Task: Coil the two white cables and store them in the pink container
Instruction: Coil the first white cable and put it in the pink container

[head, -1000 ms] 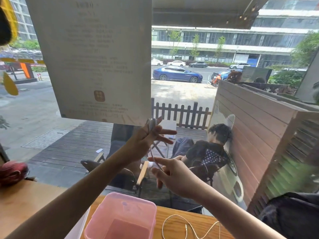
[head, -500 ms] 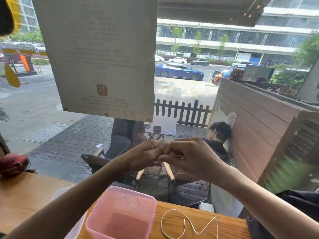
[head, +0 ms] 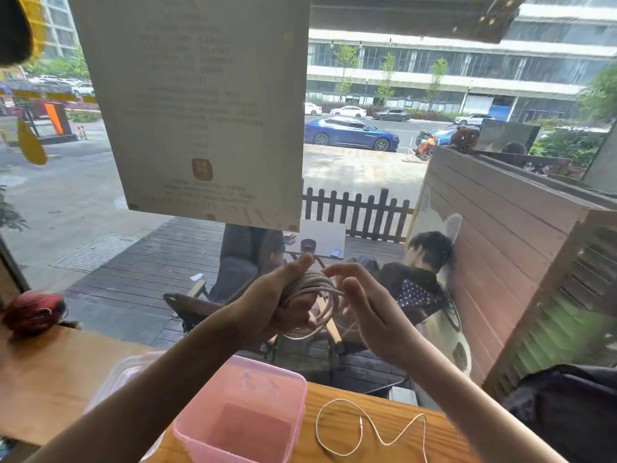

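Nearby, loose cable (head: 370, 429) lies beside pink container (head: 187, 426) (hands (head: 290, 302) raised)

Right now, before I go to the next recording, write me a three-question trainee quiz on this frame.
1. True or false: the square translucent pink plastic container already holds a cable.
2. Which hand carries the coiled white cable? A) left hand B) right hand C) neither
3. Fill in: the thin loose white cable lies on the wooden ____.

Key
1. False: the container looks empty.
2. A: the loops wrap around the left hand, while the right-hand fingers tend the coil.
3. Table, to the right of the container.
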